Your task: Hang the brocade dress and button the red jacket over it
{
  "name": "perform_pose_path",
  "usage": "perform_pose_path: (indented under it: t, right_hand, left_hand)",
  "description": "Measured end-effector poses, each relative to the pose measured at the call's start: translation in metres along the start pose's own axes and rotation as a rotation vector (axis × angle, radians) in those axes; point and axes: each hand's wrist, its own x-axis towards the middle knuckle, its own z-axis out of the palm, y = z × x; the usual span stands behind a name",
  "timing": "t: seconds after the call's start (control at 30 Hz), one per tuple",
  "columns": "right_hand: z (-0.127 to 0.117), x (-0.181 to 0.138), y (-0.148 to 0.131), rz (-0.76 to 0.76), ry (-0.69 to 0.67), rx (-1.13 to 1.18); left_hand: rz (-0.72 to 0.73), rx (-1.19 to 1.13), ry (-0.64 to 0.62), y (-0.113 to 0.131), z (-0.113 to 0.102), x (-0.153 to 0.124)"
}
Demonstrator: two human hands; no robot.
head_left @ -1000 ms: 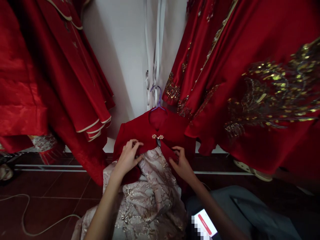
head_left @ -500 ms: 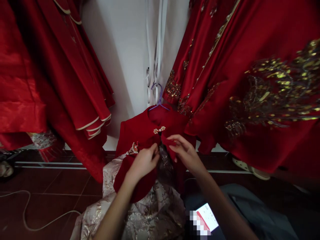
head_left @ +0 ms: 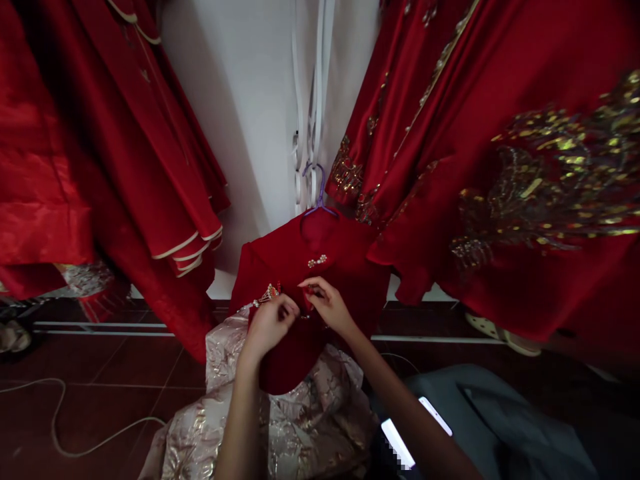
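Observation:
A red jacket hangs on a purple hanger, with a pearl clasp fastened near its neck. On the left of its chest is a beaded brooch with hanging strands. My left hand is closed low in front of the jacket, just under the brooch; what its fingertips hold is hidden. To its right, my right hand pinches a small bit of red cloth at the jacket's front. Another small shiny fastening shows between the hands. Below spreads a pale metallic brocade skirt.
Red garments with pale piping hang at left; a red garment with gold sequins hangs at right. A white cord lies on the dark tiles. Two lit screens show at lower right, one beside grey cloth. Pale shoes stand behind.
Both hands have moved left and slightly down. The jacket's front edges, spread apart before, now lie together, and the dark gap between them is covered. A second lit screen has come into view.

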Motion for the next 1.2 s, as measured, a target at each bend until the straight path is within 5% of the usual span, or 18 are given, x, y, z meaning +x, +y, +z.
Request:
perform_pose_path:
  t: [0.07, 0.13, 0.27, 0.53, 1.2]
  right_hand:
    - [0.004, 0.0, 0.001, 0.027, -0.018, 0.021]
    - [0.01, -0.001, 0.004, 0.071, -0.037, 0.044]
    - [0.02, -0.001, 0.011, 0.114, -0.042, 0.043]
    - [0.026, 0.006, 0.01, 0.02, -0.053, -0.077]
    - [0.04, 0.006, 0.006, -0.085, 0.094, -0.298]
  left_hand:
    - [-0.06, 0.078, 0.406, -0.016, 0.0, 0.006]
    - [-0.07, 0.026, 0.578, -0.034, 0.01, 0.012]
    - [-0.028, -0.18, 0.583, -0.052, 0.029, 0.016]
    - [-0.066, -0.494, 0.584, -0.052, 0.027, 0.017]
    - [-0.058, -0.312, 0.652, -0.048, 0.027, 0.013]
